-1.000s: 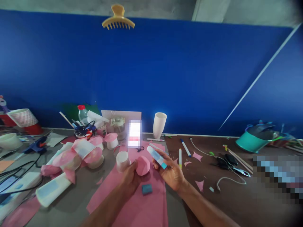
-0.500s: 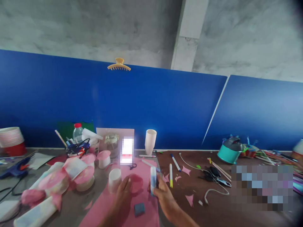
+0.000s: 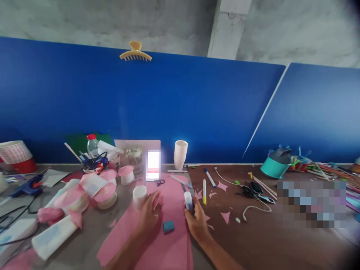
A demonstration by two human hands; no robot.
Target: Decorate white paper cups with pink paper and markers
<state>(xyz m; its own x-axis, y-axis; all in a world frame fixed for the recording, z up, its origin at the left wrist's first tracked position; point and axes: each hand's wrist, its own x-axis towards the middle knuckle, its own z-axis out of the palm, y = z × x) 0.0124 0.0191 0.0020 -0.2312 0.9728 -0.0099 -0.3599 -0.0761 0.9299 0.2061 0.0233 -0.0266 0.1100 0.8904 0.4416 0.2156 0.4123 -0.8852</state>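
My right hand (image 3: pixel 197 219) is wrapped round a glue stick (image 3: pixel 188 200) with a whitish top, held upright over the right edge of the pink paper sheet (image 3: pixel 174 249). My left hand (image 3: pixel 150 212) has its fingers closed on a small piece of pink paper (image 3: pixel 157 200), mostly hidden by the fingers. Just left of that hand stands a white paper cup (image 3: pixel 140 195), upright. A small blue-grey block (image 3: pixel 168 227) lies on the sheet between my hands. Behind them are small scissors (image 3: pixel 160 182) and a capped marker (image 3: pixel 180 180).
Pink-topped paper cups (image 3: pixel 71 199) crowd the left side. A lit phone (image 3: pixel 153 165) leans at the back beside stacked white cups (image 3: pixel 180 154). Markers (image 3: pixel 204 192), pink scraps (image 3: pixel 225 216) and a white cable (image 3: pixel 257 209) lie on the right. Farther right stands a teal container (image 3: pixel 274 167).
The glue stick has moved right and tilted in my right hand. My left hand has raised the pink paper piece, which now shows less. The view has tipped downward.
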